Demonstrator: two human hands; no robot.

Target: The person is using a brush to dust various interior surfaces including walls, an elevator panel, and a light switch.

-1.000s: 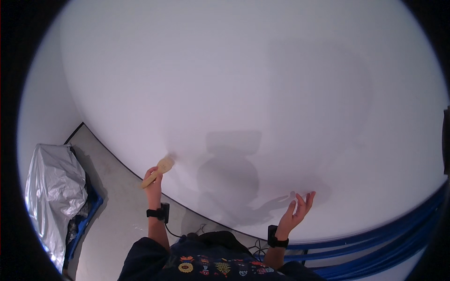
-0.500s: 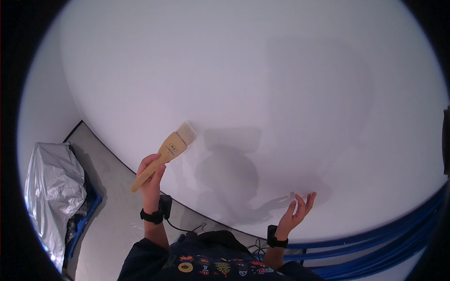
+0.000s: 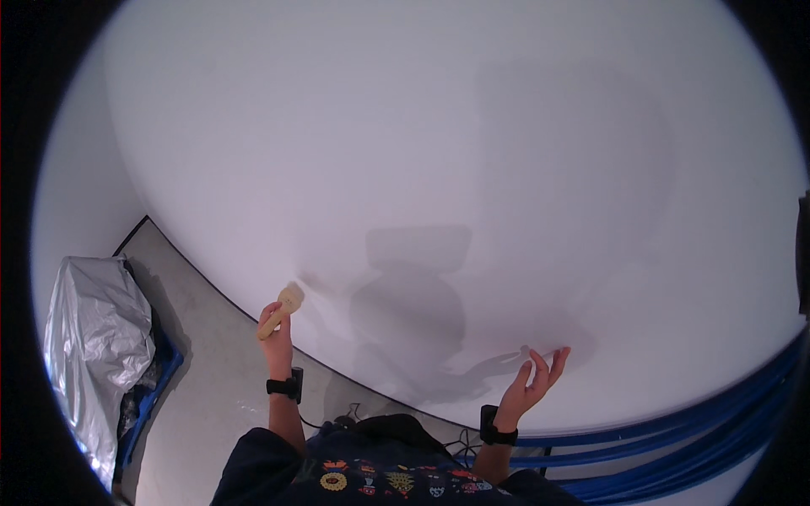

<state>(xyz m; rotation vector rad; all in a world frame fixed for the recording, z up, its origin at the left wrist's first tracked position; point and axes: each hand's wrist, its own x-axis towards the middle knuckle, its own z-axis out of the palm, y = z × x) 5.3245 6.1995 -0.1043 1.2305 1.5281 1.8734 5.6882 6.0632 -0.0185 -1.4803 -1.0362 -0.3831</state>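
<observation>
My left hand (image 3: 274,327) grips the wooden handle of a flat paintbrush (image 3: 285,304), its pale bristles pressed against the lower part of a large white wall (image 3: 439,152). A black band sits on that wrist. My right hand (image 3: 533,388) is raised beside the wall with its fingers spread and nothing in it; it also wears a black wristband. My shadow falls on the wall between the two hands.
A bundle wrapped in silver plastic sheeting (image 3: 89,337) stands on a blue crate at the left, on the grey floor (image 3: 202,396). Blue hoses or cables (image 3: 700,430) run along the base of the wall at the right.
The left hand first lifted the brush higher up the wall, then brought it back down to the lower wall. The right hand stayed raised and open.
</observation>
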